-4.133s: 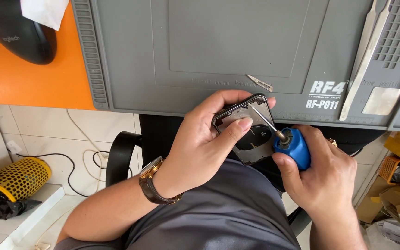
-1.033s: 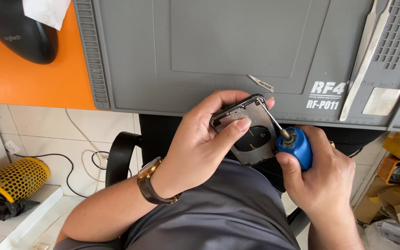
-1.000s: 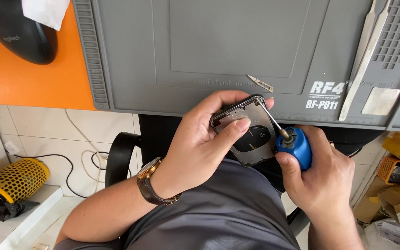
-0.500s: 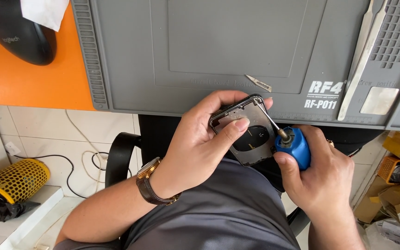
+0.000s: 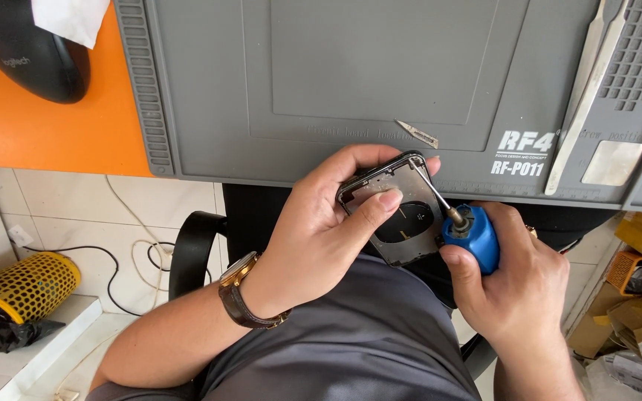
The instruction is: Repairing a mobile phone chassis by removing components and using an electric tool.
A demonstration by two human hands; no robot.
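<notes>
Opened phone housing (image 5: 399,212), screwdriver applied.
Left hand (image 5: 321,234) clamps housing; right hand (image 5: 518,286) grips blue-handled screwdriver (image 5: 469,234), tip at housing's far right edge.

At the far right of the gray work mat (image 5: 380,67), you see white printed lettering (image 5: 527,142), with smaller white print just under it. Right of this lettering there is a pale, almost square label patch (image 5: 612,162) set into the mat. Below the desk edge, at your right side, brown cardboard boxes (image 5: 637,327) stand on the floor, some with small white stickers. No lit screen shows in your view.
</notes>
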